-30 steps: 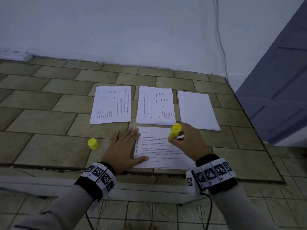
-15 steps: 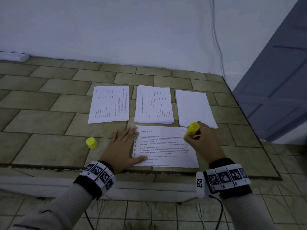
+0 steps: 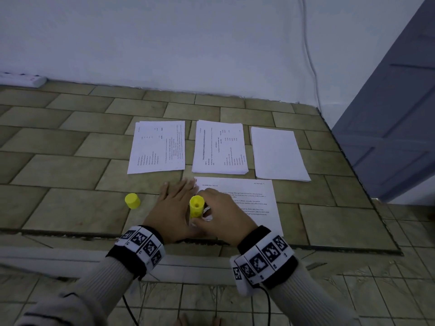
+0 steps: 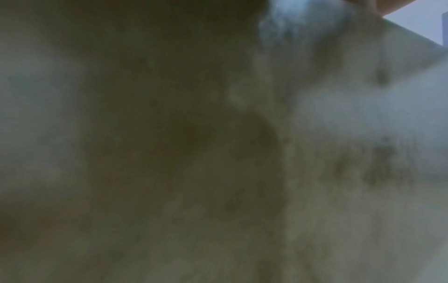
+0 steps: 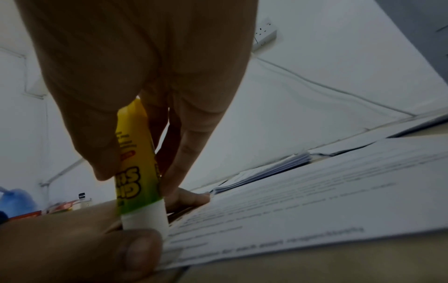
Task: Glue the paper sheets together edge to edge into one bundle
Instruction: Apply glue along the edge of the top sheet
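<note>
A printed sheet lies on the tiled floor in front of me. My left hand lies flat, fingers straight, pressing the sheet's left edge. My right hand grips an uncapped yellow glue stick upright, its white tip down at the sheet's left edge, beside the left thumb. The yellow cap stands on the floor to the left. Behind the sheet lie a left printed stack, a middle printed stack and a blank stack. The left wrist view is dark and blurred.
A white wall rises behind the stacks, with a cable running down it and a power strip at far left. A grey-blue door stands at right. A step edge crosses the floor under my wrists.
My right hand has carried the glue stick from the sheet's upper right corner across to its left edge, next to my left hand. The left hand has stayed flat in place.
</note>
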`<state>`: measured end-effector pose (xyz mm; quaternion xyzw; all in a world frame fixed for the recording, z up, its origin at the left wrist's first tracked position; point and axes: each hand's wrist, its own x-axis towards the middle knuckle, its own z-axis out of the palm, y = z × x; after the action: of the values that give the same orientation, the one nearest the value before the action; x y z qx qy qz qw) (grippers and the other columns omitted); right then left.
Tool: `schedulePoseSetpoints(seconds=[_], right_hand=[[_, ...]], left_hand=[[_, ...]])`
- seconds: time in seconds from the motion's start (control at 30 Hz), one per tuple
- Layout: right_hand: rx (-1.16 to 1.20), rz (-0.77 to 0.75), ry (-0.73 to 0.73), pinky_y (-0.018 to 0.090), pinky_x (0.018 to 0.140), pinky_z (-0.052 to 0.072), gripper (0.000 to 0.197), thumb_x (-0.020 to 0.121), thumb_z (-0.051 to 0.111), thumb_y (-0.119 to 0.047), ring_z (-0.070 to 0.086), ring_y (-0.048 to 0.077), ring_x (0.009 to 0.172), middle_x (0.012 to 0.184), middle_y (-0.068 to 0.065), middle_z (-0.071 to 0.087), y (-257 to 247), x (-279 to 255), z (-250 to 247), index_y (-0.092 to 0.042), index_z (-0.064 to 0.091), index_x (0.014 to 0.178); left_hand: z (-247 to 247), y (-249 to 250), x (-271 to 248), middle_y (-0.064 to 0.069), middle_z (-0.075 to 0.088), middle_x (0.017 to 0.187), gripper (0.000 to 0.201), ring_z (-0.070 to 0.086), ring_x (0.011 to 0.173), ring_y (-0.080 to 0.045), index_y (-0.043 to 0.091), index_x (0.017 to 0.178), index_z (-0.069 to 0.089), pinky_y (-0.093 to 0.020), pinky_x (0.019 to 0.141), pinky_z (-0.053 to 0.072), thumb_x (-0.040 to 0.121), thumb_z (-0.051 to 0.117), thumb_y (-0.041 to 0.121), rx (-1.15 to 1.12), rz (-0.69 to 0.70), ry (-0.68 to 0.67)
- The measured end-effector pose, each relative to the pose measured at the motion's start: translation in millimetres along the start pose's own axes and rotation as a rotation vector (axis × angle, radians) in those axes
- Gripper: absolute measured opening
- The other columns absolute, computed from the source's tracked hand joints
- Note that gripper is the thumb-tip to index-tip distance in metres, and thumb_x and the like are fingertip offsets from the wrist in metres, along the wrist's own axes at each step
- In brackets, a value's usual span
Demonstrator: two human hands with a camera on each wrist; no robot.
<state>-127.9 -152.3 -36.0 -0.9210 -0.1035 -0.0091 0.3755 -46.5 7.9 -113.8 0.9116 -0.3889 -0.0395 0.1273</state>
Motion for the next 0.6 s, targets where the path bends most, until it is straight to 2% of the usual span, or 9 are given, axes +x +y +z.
schedulePoseSetpoints(seconds=[0.1, 0.17, 0.3, 0.4, 0.5, 0.6], right_hand=[[0.012, -0.006, 0.007, 0.03, 0.073, 0.044, 0.02, 0.079, 0.072, -0.017, 0.052, 0.016, 0.084, 0.095, 0.007, 0.06, 3.1, -3.4, -5.0, -0.014, 0.057, 0.092], [0.011, 0.004, 0.01, 0.037, 0.077, 0.05, 0.02, 0.079, 0.073, -0.017, 0.057, 0.019, 0.085, 0.094, 0.008, 0.061, 9.1, -7.9, -11.8, -0.007, 0.058, 0.09], [0.063, 0.051, 0.013, 0.04, 0.077, 0.055, 0.022, 0.079, 0.074, -0.021, 0.061, 0.018, 0.087, 0.095, 0.004, 0.062, 30.4, -24.9, -30.8, -0.009, 0.064, 0.093], [0.093, 0.054, 0.04, 0.037, 0.076, 0.056, 0.017, 0.077, 0.075, -0.023, 0.063, 0.014, 0.086, 0.095, 0.003, 0.065, 45.8, -42.4, -49.3, -0.013, 0.066, 0.088], [0.119, 0.056, 0.086, 0.029, 0.071, 0.057, 0.011, 0.075, 0.075, -0.024, 0.065, 0.012, 0.082, 0.094, -0.002, 0.067, 56.9, -59.7, -64.0, -0.022, 0.066, 0.08], [0.156, 0.136, 0.139, 0.021, 0.069, 0.055, 0.013, 0.073, 0.078, -0.009, 0.066, 0.01, 0.077, 0.091, -0.004, 0.068, 67.5, -73.9, -75.7, -0.012, 0.068, 0.081]], left_hand=[[-3.8, 2.9, -0.1, 0.002, 0.008, 0.162, 0.118, -0.005, 0.147, -0.01, 0.016, 0.154, 0.021, -0.053, 0.12, -0.004, 0.066, 0.024, 0.093, 0.003, -0.008, -0.005], [-9.7, 7.4, 0.0, 0.005, 0.002, 0.162, 0.131, -0.008, 0.147, -0.009, 0.017, 0.155, 0.015, -0.049, 0.12, -0.008, 0.056, 0.011, 0.102, 0.007, -0.033, -0.041], [-15.2, 12.1, -0.4, 0.008, -0.007, 0.162, 0.135, -0.014, 0.147, -0.008, 0.02, 0.156, 0.006, -0.047, 0.119, -0.014, 0.052, 0.017, 0.104, 0.05, -0.072, -0.102], [-16.5, 12.3, -0.4, 0.009, -0.011, 0.162, 0.136, -0.018, 0.146, -0.006, 0.021, 0.156, 0.001, -0.045, 0.118, -0.016, 0.049, 0.012, 0.105, 0.069, -0.084, -0.133], [-17.2, 13.0, -0.5, 0.01, -0.012, 0.161, 0.136, -0.019, 0.146, -0.006, 0.021, 0.155, 0.0, -0.046, 0.119, -0.015, 0.049, 0.011, 0.105, 0.075, -0.085, -0.142], [-16.5, 13.1, -1.1, 0.01, -0.011, 0.161, 0.135, -0.019, 0.145, -0.004, 0.021, 0.155, 0.0, -0.045, 0.119, -0.015, 0.05, 0.011, 0.104, 0.075, -0.086, -0.136]])
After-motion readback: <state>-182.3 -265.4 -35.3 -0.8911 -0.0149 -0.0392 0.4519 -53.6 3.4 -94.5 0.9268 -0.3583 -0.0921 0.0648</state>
